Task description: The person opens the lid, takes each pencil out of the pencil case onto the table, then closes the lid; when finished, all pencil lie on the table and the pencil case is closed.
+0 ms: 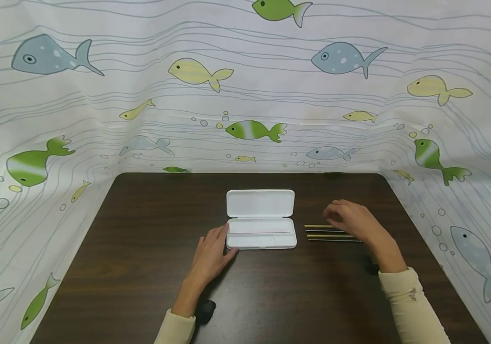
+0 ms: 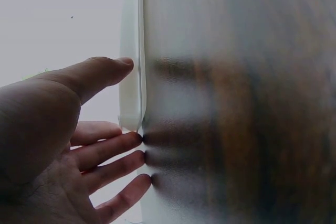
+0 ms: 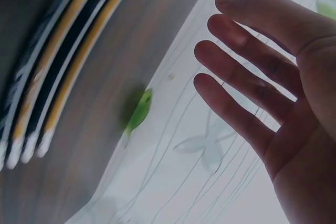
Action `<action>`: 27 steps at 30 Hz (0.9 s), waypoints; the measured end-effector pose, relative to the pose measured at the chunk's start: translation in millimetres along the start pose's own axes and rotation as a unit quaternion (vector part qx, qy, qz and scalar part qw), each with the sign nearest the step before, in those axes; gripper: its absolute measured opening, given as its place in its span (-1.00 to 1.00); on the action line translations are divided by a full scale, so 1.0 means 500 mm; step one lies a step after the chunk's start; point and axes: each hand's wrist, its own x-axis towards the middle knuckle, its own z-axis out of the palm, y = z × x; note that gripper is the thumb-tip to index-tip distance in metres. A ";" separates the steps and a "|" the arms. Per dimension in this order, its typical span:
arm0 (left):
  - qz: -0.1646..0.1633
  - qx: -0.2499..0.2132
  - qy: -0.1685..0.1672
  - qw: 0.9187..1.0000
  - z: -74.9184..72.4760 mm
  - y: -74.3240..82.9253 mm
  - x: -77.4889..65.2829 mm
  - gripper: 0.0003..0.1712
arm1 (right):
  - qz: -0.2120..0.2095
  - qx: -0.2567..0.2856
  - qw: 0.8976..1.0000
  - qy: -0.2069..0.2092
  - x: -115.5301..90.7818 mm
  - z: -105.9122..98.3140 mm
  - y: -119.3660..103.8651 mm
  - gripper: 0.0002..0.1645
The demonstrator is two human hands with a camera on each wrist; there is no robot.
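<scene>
A white pencil case lies with its lid raised at the back, and its compartments look bare. My left hand rests against the case's left end, the thumb near the front corner and the fingers along the side. In the left wrist view the left hand's fingers look nearly straight. Right of the case, several thin pencils with yellow and dark stripes lie side by side. My right hand hovers over their far end, holding nothing. The right wrist view has the pencils with whitish ends, apart from the loosely bent fingers.
The dark wooden table carries the case and the pencils. A white sheet with printed fish stands behind the table and along both sides. Small black objects show at both wrists, the left one being clearer.
</scene>
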 end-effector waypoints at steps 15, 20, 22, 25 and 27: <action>0.003 -0.006 0.001 1.000 0.000 -0.003 0.002 -0.12 | -0.064 0.038 0.997 -0.011 0.114 0.029 -0.111 -0.79; 0.001 0.000 -0.002 1.000 0.000 -0.004 0.002 -0.13 | -0.065 0.055 0.996 -0.038 0.136 0.035 -0.141 -0.80; 0.002 0.003 -0.002 1.000 0.000 -0.004 0.002 -0.13 | -0.064 0.060 0.995 -0.047 0.143 0.036 -0.150 -0.80; 0.001 0.004 -0.001 1.000 0.000 -0.005 0.003 -0.13 | -0.068 0.061 0.994 -0.057 0.153 0.041 -0.159 -0.80; 0.000 0.003 -0.001 1.000 0.000 -0.005 0.003 -0.13 | -0.069 0.057 0.994 -0.065 0.158 0.044 -0.163 -0.80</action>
